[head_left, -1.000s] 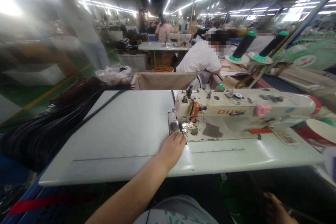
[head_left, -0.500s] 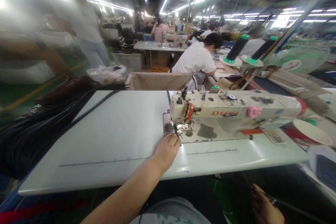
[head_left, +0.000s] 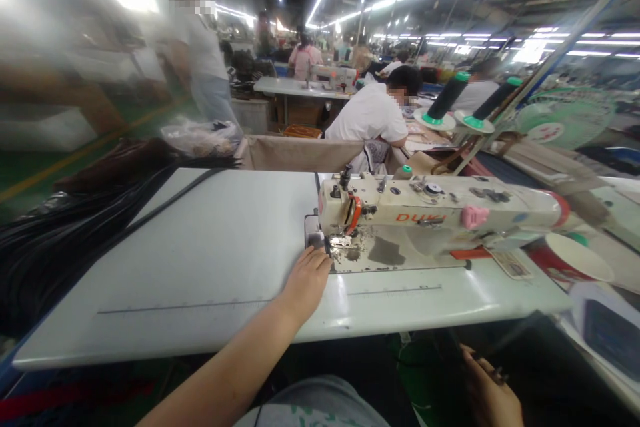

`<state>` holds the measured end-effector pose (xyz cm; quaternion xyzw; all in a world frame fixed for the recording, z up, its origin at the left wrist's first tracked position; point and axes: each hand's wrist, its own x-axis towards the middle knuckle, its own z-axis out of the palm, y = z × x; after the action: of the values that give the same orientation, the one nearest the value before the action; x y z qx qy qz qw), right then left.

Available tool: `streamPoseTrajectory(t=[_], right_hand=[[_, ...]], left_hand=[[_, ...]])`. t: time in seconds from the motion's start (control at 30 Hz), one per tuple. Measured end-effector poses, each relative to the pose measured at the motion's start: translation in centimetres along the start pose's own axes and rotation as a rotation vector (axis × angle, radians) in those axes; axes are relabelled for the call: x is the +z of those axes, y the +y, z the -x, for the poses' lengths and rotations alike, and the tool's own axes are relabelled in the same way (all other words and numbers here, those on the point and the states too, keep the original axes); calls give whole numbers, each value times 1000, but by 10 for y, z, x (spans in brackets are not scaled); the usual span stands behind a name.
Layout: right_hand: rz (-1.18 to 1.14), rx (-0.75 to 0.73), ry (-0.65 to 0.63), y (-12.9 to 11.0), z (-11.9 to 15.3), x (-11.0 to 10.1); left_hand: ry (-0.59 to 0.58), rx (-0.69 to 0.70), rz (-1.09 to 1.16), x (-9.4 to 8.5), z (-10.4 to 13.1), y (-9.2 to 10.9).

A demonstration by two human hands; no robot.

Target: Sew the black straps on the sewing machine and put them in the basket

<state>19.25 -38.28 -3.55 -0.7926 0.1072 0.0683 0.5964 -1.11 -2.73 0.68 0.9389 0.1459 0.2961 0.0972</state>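
My left hand lies palm down at the front of the sewing machine, below its needle area. Its fingertips rest on the metal slide plate, with the fingers stretched out and nothing visible in them. A narrow dark strip shows at the plate beside the fingertips. Low on the right, beyond the table's front edge, my right hand is closed around a dark, blurred piece of material. A small object by its fingers is too unclear to name.
Long black strips hang over the left end of the white table. A fabric-lined bin stands behind it. Thread cones and a green fan are at right. One person leans over work; another stands at left.
My right hand has risen slightly and moved left, and more of the dark material shows beside it. My left hand stays at the plate. The view has shifted slightly, and the person at left has moved right.
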Motion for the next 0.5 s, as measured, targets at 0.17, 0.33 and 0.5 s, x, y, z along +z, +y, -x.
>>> streamPoseTrajectory(t=[0.17, 0.33, 0.5], right_hand=[[86, 27, 50, -38, 6, -9], [307, -214, -21, -71, 13, -7], [384, -387, -221, -80, 23, 14]], left_hand=[[2, -51, 61, -1, -5, -2], [-41, -139, 90, -4, -9, -2], [-85, -182, 105, -9, -12, -3]])
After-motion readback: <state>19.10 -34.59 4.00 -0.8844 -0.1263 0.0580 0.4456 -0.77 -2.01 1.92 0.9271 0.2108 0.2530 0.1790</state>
